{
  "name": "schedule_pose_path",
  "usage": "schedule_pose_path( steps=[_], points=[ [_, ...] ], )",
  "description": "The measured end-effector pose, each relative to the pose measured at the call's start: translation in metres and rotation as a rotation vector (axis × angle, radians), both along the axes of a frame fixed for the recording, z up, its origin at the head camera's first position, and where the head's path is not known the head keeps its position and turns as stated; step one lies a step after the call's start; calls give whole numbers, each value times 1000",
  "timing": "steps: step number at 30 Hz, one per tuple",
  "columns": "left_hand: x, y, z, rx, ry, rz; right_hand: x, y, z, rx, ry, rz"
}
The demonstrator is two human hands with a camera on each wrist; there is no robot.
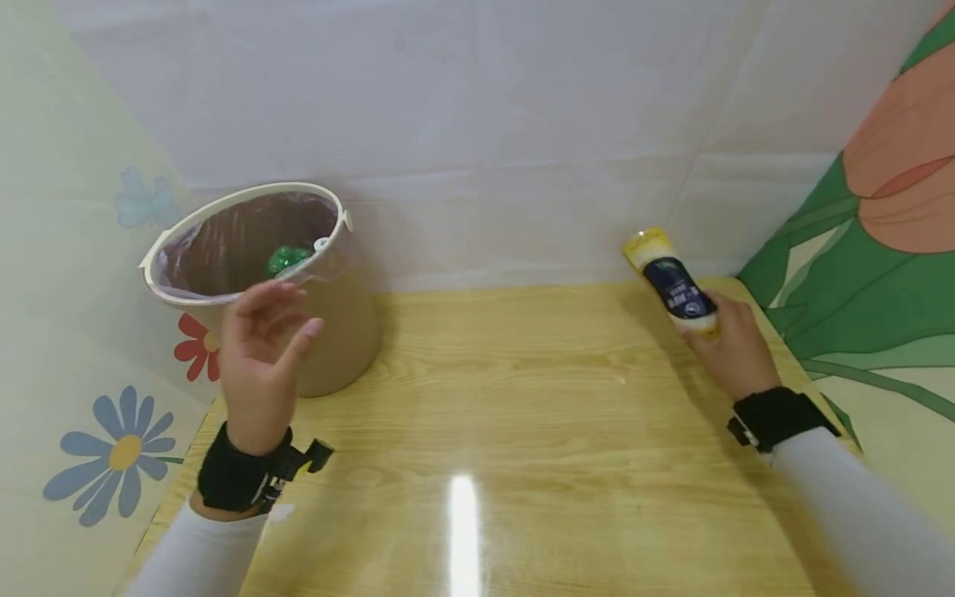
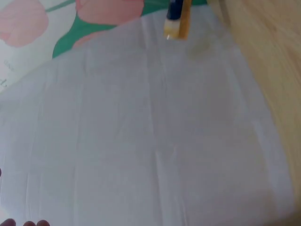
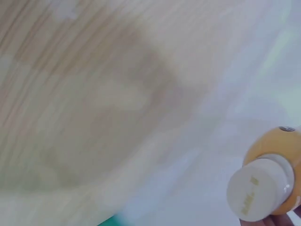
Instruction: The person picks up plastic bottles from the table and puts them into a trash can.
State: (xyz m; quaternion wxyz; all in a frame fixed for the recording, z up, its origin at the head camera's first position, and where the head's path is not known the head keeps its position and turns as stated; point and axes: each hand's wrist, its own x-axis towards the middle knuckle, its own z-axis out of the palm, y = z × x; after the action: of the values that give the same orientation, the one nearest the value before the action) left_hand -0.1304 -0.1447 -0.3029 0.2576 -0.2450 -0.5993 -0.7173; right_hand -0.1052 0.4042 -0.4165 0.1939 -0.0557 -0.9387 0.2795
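Note:
My right hand [image 1: 734,348] grips a yellow-and-white bottle [image 1: 675,283] with a dark blue label by one end, at the right side of the table. The bottle leans away from me, its yellow far end over the back edge. The right wrist view shows the white cap [image 3: 252,190] on the orange-yellow shoulder of the bottle. On the left, my left hand [image 1: 261,369] is raised with nothing in it, fingers loosely bent and thumb apart. It overlaps the front of a round tan bin [image 1: 336,352] in the head view.
A white rim [image 1: 246,192] holds a clear plastic liner in the bin. Inside lie a green crumpled plastic thing [image 1: 287,259] and a small white cap [image 1: 322,244]. The wooden table [image 1: 507,390] meets a white sheet [image 1: 522,166] behind; flower-printed panels stand at both sides.

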Motion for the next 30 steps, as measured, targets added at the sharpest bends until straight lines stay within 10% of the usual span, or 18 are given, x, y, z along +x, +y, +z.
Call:
schedule_pose_path(
  steps=[10, 17, 30],
  points=[
    [27, 90, -71, -360, -195, -324, 43, -137, 23, -14, 208, 357],
    [42, 130, -97, -261, -359, -532, 71, -190, 25, -106, 167, 519],
    [51, 147, -105, -136, -439, -510, 89, -212, 16, -204, 141, 576]
  ],
)
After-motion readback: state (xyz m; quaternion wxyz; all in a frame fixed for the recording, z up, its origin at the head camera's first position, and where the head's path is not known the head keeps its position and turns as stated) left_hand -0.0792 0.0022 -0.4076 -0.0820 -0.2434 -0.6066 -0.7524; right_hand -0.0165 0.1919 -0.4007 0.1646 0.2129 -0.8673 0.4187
